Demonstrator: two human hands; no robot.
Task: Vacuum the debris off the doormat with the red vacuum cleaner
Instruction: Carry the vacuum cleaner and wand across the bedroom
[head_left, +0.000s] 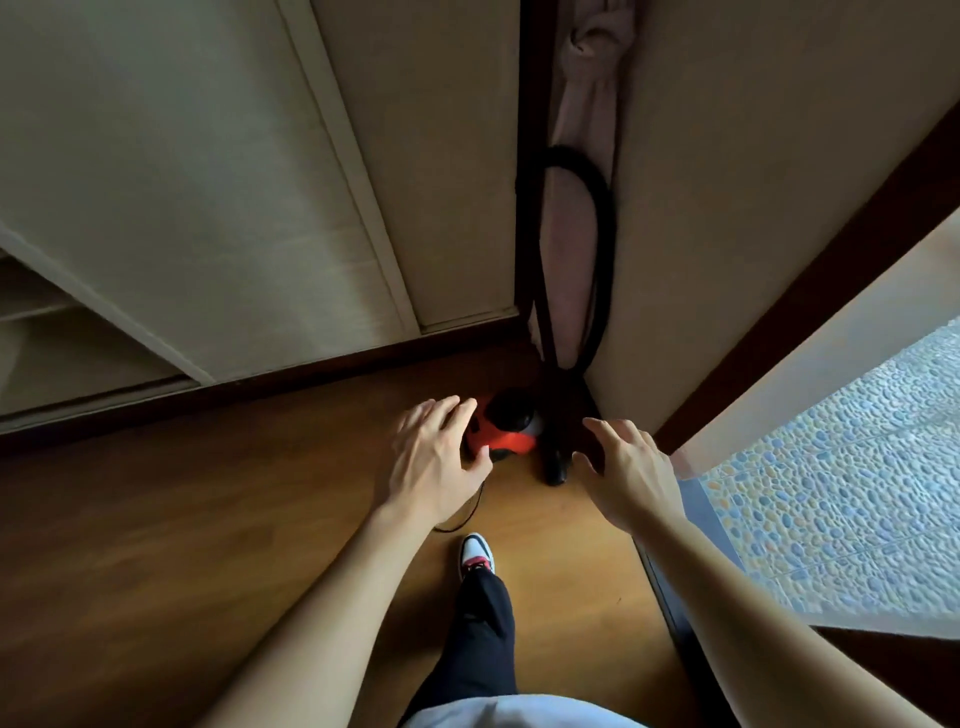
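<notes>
The red vacuum cleaner (503, 430) with its black top sits on the wooden floor in the corner of the room. Its black hose (602, 228) loops up against the wall, and a black nozzle (555, 465) stands on the floor just right of the body. My left hand (434, 460) hovers over the vacuum's left side with fingers spread, holding nothing. My right hand (631, 470) reaches out on the right of the nozzle, fingers straight and empty. No doormat is in view.
A thin black power cord (467, 514) trails on the floor below my left hand. Pale cupboard doors (208, 208) line the left wall. A pink cloth (576, 218) hangs in the corner. A pebble-patterned floor (841, 467) lies beyond the threshold at right. My shoe (477, 556) steps forward.
</notes>
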